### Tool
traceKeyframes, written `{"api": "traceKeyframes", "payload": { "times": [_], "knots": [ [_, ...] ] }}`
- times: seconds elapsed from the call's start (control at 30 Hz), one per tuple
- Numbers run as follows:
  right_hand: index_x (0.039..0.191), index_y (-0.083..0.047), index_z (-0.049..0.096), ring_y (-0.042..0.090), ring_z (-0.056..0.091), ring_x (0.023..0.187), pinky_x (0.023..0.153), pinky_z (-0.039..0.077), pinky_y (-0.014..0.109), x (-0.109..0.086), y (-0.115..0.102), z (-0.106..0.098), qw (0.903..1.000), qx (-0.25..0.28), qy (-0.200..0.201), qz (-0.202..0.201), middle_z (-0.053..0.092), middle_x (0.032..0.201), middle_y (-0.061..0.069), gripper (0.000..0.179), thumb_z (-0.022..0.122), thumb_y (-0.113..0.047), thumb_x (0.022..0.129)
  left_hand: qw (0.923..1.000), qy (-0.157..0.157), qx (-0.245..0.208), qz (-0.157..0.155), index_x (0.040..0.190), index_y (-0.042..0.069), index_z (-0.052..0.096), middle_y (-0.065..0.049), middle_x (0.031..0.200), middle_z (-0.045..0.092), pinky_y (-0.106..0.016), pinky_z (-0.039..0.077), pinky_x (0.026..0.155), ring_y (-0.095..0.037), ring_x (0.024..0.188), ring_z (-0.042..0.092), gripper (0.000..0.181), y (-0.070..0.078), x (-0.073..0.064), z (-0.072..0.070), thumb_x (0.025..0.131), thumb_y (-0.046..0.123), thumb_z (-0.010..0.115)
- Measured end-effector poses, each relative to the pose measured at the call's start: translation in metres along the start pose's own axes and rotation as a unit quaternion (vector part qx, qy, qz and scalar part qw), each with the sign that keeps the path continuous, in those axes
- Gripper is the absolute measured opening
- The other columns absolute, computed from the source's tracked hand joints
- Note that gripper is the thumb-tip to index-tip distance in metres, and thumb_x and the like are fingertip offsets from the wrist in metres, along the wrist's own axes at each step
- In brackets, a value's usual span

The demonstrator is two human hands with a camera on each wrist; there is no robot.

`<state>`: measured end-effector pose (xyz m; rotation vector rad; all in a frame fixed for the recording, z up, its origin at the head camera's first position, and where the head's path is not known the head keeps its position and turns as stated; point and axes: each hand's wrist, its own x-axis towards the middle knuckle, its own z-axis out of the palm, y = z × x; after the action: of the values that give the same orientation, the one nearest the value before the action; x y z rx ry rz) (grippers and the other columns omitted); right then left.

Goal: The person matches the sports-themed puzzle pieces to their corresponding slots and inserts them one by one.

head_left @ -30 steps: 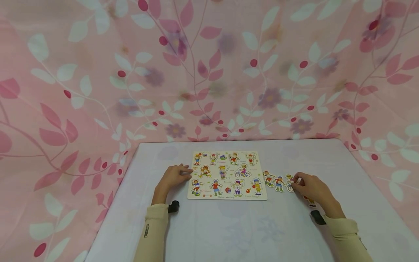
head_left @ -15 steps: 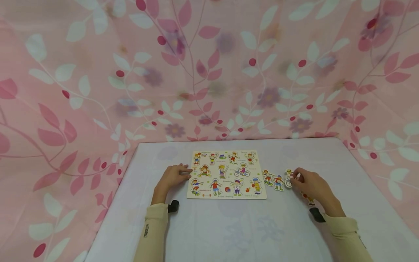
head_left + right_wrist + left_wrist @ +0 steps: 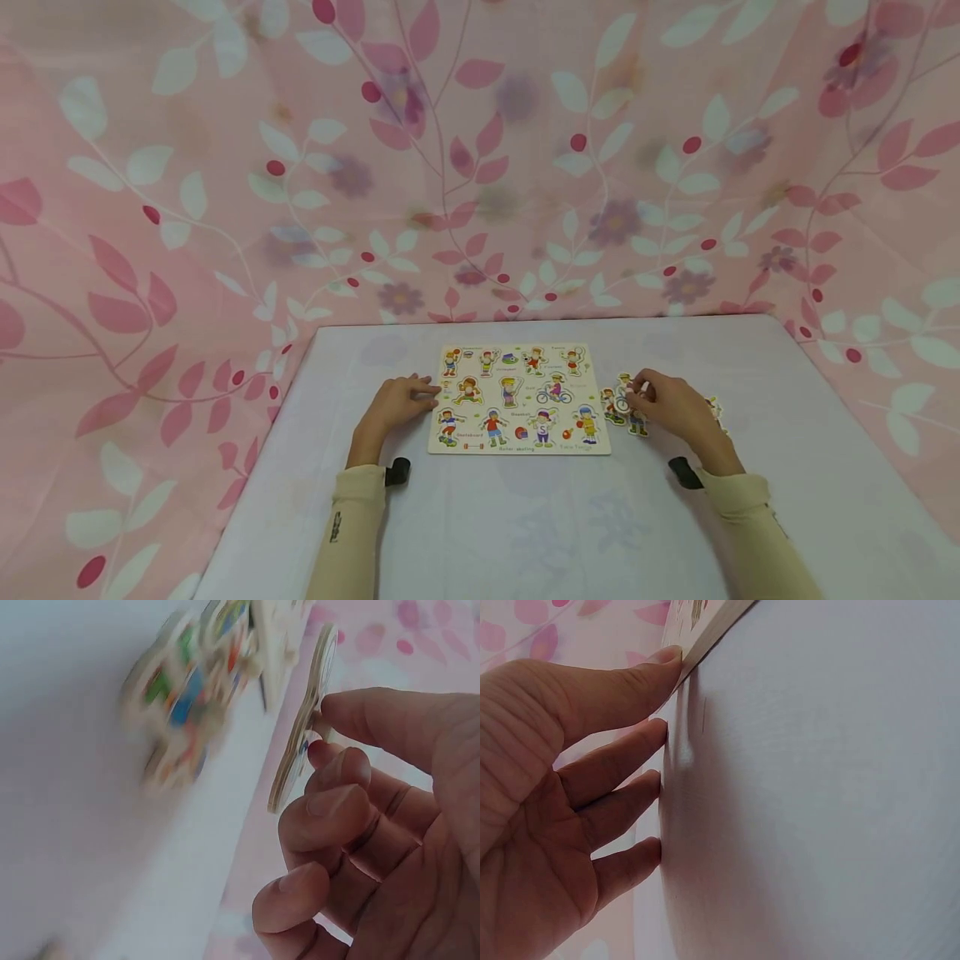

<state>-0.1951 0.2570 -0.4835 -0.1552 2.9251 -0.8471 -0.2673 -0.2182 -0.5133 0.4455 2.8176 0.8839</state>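
Observation:
My left hand (image 3: 393,417) rests at the left edge of a cream wooden puzzle board (image 3: 487,402) printed with sports figures. In the left wrist view the thumb (image 3: 656,675) touches the board's edge, and the other fingers stretch out to the white cloth. My right hand (image 3: 678,408) pinches a bicycle-rider puzzle piece (image 3: 302,724) between thumb and fingers, holding it above the cloth just right of the board. The piece stands nearly on edge in the right wrist view. Below it lie a skateboarder piece (image 3: 612,410) and a piece with green boots (image 3: 639,427), partly covered.
Another puzzle piece (image 3: 716,408) shows beyond the right wrist, mostly hidden by it. White cloth (image 3: 525,525) covers the table. A pink floral curtain (image 3: 480,167) hangs behind and at the sides.
My right hand has lifted the bicycle-rider piece from the cloth and carried it left, over the other pieces towards the board. The left hand has stayed in place.

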Motion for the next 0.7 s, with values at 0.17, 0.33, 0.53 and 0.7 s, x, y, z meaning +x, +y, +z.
{"api": "traceKeyframes", "payload": {
  "times": [0.17,0.33,0.53,0.7],
  "knots": [
    [0.098,-0.011,0.062,0.016,0.048,0.055,0.047,0.037,0.031,0.014,-0.021,0.012,1.0000,0.002,0.001,0.001,0.055,0.069,0.000,0.018,0.066,-0.029,0.094,1.0000,-0.001,0.004,-0.002,0.113,0.016,0.077,-0.008,0.132,0.061,-0.052,0.027,0.114,-0.033,0.136,0.043,0.028,0.001,0.000,0.000,0.086,0.024,0.077],
    [0.096,-0.012,0.062,0.016,0.047,0.053,0.044,0.036,0.030,0.028,-0.039,0.027,0.9999,0.009,0.009,-0.001,0.054,0.067,0.000,0.019,0.066,-0.030,0.094,1.0000,0.001,0.000,-0.004,0.114,0.016,0.077,-0.008,0.132,0.062,-0.052,0.027,0.114,-0.033,0.136,0.043,0.028,0.000,0.000,0.001,0.086,0.024,0.077],
    [0.093,-0.012,0.062,0.017,0.047,0.051,0.043,0.034,0.029,0.041,-0.058,0.042,0.9995,0.021,0.019,0.012,0.055,0.065,0.000,0.018,0.066,-0.030,0.093,1.0000,0.001,-0.001,-0.001,0.114,0.016,0.077,-0.008,0.132,0.062,-0.052,0.027,0.114,-0.033,0.136,0.043,0.029,-0.001,0.001,0.003,0.086,0.025,0.077],
    [0.090,-0.013,0.061,0.015,0.046,0.049,0.043,0.031,0.027,0.049,-0.070,0.053,0.9997,0.009,0.016,0.017,0.054,0.059,-0.002,0.016,0.064,-0.029,0.092,1.0000,0.003,-0.003,0.001,0.113,0.016,0.077,-0.008,0.132,0.062,-0.052,0.027,0.113,-0.033,0.136,0.043,0.028,0.000,0.001,0.001,0.086,0.024,0.078]
  ]
}}
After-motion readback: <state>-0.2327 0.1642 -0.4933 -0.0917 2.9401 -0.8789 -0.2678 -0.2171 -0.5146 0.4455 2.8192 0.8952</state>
